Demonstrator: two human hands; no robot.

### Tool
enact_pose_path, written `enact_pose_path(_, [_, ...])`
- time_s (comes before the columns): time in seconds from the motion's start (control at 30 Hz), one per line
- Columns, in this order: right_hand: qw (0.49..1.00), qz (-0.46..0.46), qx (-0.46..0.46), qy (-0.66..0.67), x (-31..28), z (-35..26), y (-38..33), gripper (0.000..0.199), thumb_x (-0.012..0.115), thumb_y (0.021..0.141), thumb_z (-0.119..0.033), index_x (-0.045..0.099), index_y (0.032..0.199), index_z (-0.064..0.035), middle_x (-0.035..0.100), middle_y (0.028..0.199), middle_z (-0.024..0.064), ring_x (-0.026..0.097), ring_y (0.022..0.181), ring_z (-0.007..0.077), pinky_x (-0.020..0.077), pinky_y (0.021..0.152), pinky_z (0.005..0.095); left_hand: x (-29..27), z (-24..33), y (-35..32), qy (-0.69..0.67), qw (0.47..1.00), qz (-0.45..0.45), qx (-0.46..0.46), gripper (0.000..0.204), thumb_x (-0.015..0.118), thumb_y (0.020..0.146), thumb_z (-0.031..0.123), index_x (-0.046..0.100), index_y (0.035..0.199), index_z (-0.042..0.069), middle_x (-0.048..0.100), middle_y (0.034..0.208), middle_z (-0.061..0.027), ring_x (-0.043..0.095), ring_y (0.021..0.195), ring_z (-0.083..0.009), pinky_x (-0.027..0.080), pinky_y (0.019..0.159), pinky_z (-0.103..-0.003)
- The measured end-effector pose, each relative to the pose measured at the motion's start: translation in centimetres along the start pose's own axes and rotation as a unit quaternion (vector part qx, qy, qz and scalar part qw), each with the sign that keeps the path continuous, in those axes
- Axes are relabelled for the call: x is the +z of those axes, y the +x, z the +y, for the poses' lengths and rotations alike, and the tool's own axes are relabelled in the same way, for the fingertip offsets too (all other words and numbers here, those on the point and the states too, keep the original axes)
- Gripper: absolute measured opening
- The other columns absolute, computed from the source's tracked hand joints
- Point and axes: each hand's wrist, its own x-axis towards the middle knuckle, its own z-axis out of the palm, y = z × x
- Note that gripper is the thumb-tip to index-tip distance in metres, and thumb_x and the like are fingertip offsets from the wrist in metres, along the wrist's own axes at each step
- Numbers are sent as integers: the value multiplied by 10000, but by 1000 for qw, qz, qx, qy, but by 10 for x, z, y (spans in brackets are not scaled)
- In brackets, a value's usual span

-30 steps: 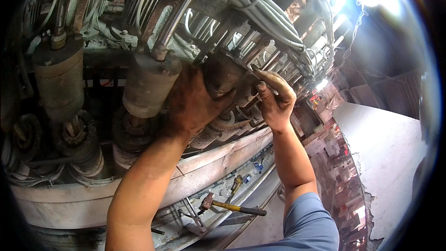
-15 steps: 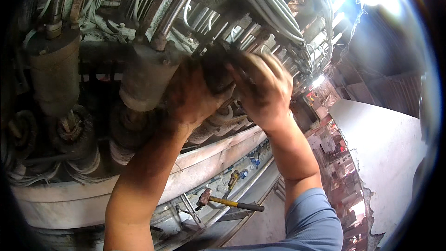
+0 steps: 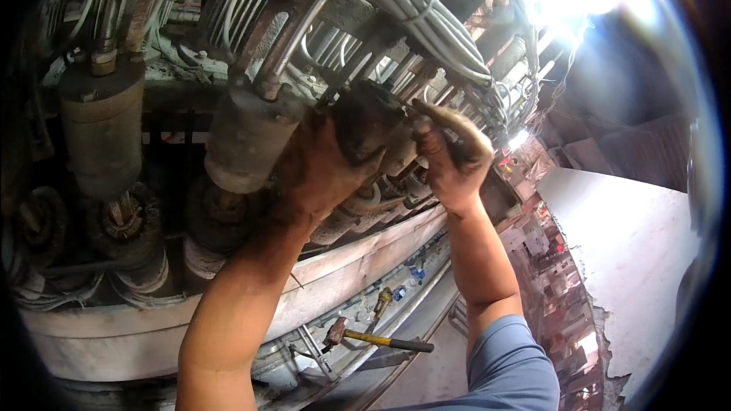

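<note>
My left hand [image 3: 324, 164] is closed round the lower left side of a dark, grimy metal cylinder [image 3: 369, 118], its thumb spread across the front. Beside that cylinder's right side is my right hand [image 3: 459, 156], with blackened fingers curled and thumb and forefinger brought together. Whether anything small sits between those fingertips is hidden. Left of my hands hang two similar grey cylinders, a nearer one [image 3: 250, 137] and a farther one [image 3: 103, 125], each on a shiny rod. Below them are round, dirt-caked fittings [image 3: 122, 221].
A hammer [image 3: 373, 337] with a yellow and black handle lies on the ledge below, near a second yellow-handled tool [image 3: 383, 302]. A pale curved band [image 3: 327, 278] runs beneath the cylinders. Bundled grey cables [image 3: 438, 19] hang overhead. Stacked blocks [image 3: 560, 297] and a white panel [image 3: 617, 236] are at right.
My right hand has drawn away from the top of the dark cylinder to its right side, and its fingers have curled in. My left hand keeps its hold. The view has shifted slightly.
</note>
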Motion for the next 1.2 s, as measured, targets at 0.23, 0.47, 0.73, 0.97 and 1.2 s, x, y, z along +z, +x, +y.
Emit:
enact_pose_path(0.23, [999, -33, -27, 4, -10, 28, -11, 257, 779, 870, -20, 752, 1125, 2, 759, 947, 173, 752, 824, 266, 585, 737, 341, 29, -8, 2, 37, 997, 64, 26, 927, 843, 689, 676, 567, 1270, 9, 590, 1184, -267, 657, 1035, -457, 555, 834, -558])
enact_pose_path(0.47, [984, -51, -132, -105, -12, 16, 0, 280, 785, 825, -50, 719, 1089, 14, 741, 938, 172, 743, 831, 302, 587, 735, 388, 46, -13, -7, 93, 989, 104, 47, 927, 854, 690, 636, 528, 1308, 25, 569, 1225, -253, 641, 1062, -460, 546, 852, -584])
enact_pose_path(0.73, [916, -162, -250, -270, 43, -8, 61, 124, 657, 821, -164, 655, 895, -64, 646, 757, 108, 666, 660, 268, 543, 574, 408, 41, 7, 3, 23, 997, 56, 47, 829, 828, 774, 496, 489, 1363, 19, 595, 1230, -280, 616, 1128, -459, 530, 959, -501])
enact_pose_path(0.97, [985, -9, -170, -31, 15, -26, 36, 233, 807, 850, -98, 747, 1059, -13, 720, 853, 132, 695, 688, 271, 562, 643, 371, 17, -10, 0, 71, 995, 60, 35, 872, 874, 706, 548, 529, 1298, 11, 571, 1207, -268, 627, 1095, -451, 547, 888, -536])
enact_pose_path(1.2, [999, -10, 7, 43, -4, 26, -14, 261, 773, 906, -50, 732, 1152, 29, 755, 960, 167, 733, 803, 232, 572, 742, 321, 31, -6, 1, 57, 996, 66, 26, 894, 879, 685, 589, 537, 1265, 0, 550, 1200, -259, 627, 1069, -450, 549, 833, -556])
